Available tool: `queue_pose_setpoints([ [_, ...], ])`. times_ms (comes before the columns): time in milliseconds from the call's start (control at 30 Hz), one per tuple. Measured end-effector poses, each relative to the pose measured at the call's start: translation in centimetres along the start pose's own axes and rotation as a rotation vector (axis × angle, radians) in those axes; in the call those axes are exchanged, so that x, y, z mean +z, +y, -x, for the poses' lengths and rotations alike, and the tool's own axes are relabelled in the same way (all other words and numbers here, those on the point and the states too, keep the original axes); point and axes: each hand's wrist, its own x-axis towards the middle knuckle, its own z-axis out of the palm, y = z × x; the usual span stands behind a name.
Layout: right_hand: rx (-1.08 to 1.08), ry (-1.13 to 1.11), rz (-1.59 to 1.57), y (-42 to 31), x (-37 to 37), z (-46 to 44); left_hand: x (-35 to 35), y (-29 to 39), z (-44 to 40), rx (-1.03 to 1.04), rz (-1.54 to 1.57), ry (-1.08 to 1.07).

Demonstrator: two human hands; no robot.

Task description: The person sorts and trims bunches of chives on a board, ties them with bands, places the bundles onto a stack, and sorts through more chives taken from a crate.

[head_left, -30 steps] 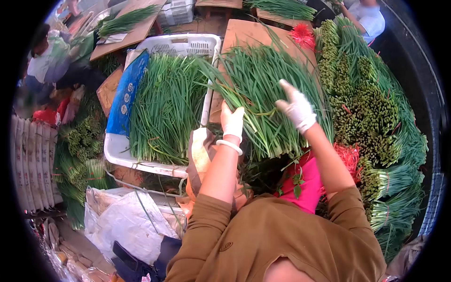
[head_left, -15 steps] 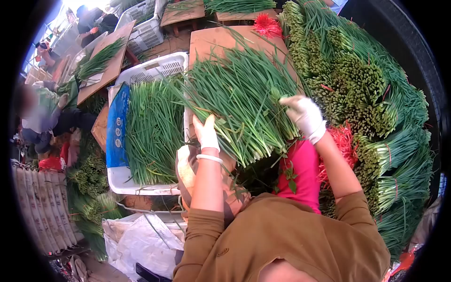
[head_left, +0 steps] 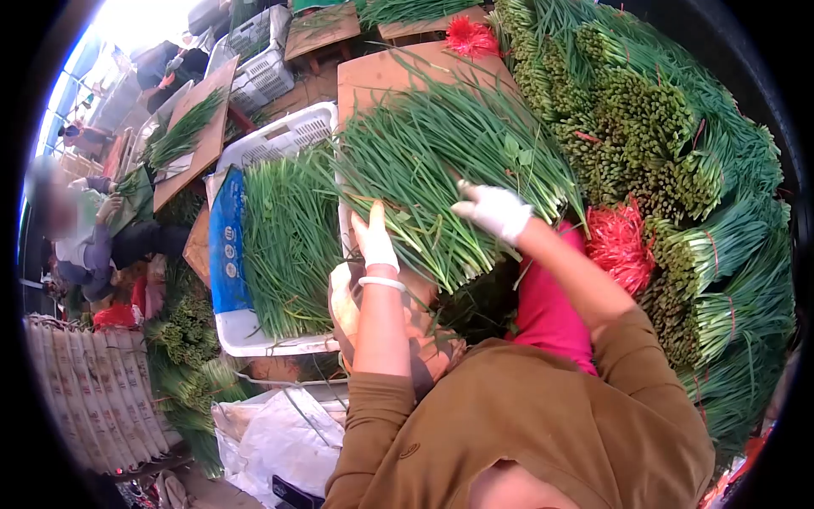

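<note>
Loose green leafy stalks (head_left: 432,144) lie spread over a tilted wooden board (head_left: 360,81), their pale ends toward my body. At the left edge of this pile is my left hand (head_left: 374,240), white-gloved, fingers apart, touching the outer stalks. My right hand (head_left: 496,212), also gloved, rests over the pile's lower middle with its fingers spread. A small broad-leaved sprig (head_left: 517,157) lies on the stalks to the right. Left of the board, a white plastic crate (head_left: 284,131) holds more stalks, with a blue printed sheet (head_left: 227,246) along its side.
Bundled stalks (head_left: 644,136) are heaped along the right side. Red plastic strands (head_left: 621,246) lie beside my pink-clothed leg (head_left: 551,310), and another red bunch (head_left: 471,37) sits atop the board. A co-worker (head_left: 76,229) sits at the left. White sacking (head_left: 284,441) lies below the crate.
My right hand has moved left across the pile from its right edge, and its fingers have spread. The sprig now lies farther up on the stalks. My left hand remains at the left edge.
</note>
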Motion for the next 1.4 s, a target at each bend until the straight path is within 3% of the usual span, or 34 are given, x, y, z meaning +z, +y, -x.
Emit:
queue_pose_setpoints([
  [33,0.020,-0.003,0.050,-1.9,2.0,-0.1,0.2,0.3,0.1,0.006,-0.049,0.030],
  [133,-0.318,-0.018,0.210,-7.1,5.7,0.7,0.6,2.1,0.4,-0.002,-0.134,-0.040],
  [200,-0.229,-0.175,0.130,-8.2,3.7,0.7,0.8,3.2,1.2,-0.014,-0.216,-0.005],
  [233,-0.561,0.016,0.113,-5.2,4.4,-0.6,0.2,1.7,0.3,0.015,-0.227,0.022],
  [300,-0.337,0.145,0.034,-3.1,3.0,-3.2,0.0,1.0,0.1,0.020,-0.124,-0.009],
  [333,-0.044,0.156,-0.157,-2.9,1.9,-4.0,0.0,0.9,-0.1,0.004,-0.061,-0.012],
  [367,0.026,0.144,-0.179,-2.1,1.8,-5.1,-1.1,-1.4,-1.9,-0.074,-0.085,0.096],
  [433,0.144,0.084,-0.139,-1.4,1.7,-7.1,-0.9,-0.6,-1.9,-0.118,-0.086,0.062],
  [533,0.026,0.234,-0.180,-1.7,7.5,-10.0,0.0,0.3,-1.3,-0.101,-0.180,-0.017],
  [600,-0.026,-0.079,-0.075,-7.6,5.5,-7.5,-0.2,-1.6,-1.7,-0.037,-0.327,-0.009],
  [667,-0.122,-0.074,-0.145,-7.7,6.5,-7.8,0.2,1.2,-0.6,-0.137,-0.142,-0.036],
  [733,-0.186,-0.204,-0.036,-7.9,4.0,-6.5,-0.1,0.5,-1.4,-0.055,-0.085,-0.066],
  [800,-0.227,-0.130,-0.103,-6.8,1.3,-4.6,0.3,1.2,-0.7,-0.025,-0.148,-0.036],
  [867,-0.134,0.051,-0.109,-4.9,-1.5,-2.9,0.7,2.0,-0.3,-0.024,-0.180,-0.016],
  [933,0.031,-0.062,0.179,-2.1,-3.1,-2.7,0.4,2.1,-0.3,-0.049,-0.187,-0.009],
  [1000,0.095,-0.191,0.165,0.3,-1.1,-3.3,-0.2,0.9,-0.8,-0.019,-0.159,-0.029],
  [1067,0.109,-0.064,0.032,-0.8,1.1,-3.5,-0.1,0.9,-0.5,-0.030,-0.126,-0.046],
  [1100,0.144,0.028,-0.223,-1.6,2.9,-4.3,-0.2,1.1,-0.3,-0.057,-0.123,-0.112],
  [1133,-0.007,0.028,-0.353,-1.4,5.5,-6.6,0.2,1.4,0.1,0.001,-0.138,-0.102],
  [1167,0.061,-0.061,-0.487,-4.1,6.2,-6.5,0.3,1.4,0.2,-0.035,-0.113,-0.085],
  [1200,0.121,-0.006,-0.394,-6.2,7.8,-7.2,0.0,1.1,0.0,-0.071,-0.090,-0.067],
  [1233,0.218,-0.134,-0.551,-7.6,7.0,-7.5,-0.2,0.8,-0.4,-0.116,0.020,0.020],
  [1267,0.234,-0.196,-0.685,-8.3,7.1,-7.8,-0.8,0.5,-0.6,-0.163,0.155,-0.027],
  [1333,0.173,-0.155,-0.606,-9.5,6.1,-7.3,-0.9,1.9,-0.3,-0.387,0.269,0.032],
  [1400,-0.031,0.039,-0.629,-10.5,4.2,-6.1,-1.2,2.0,-0.1,-0.212,0.397,-0.155],
])
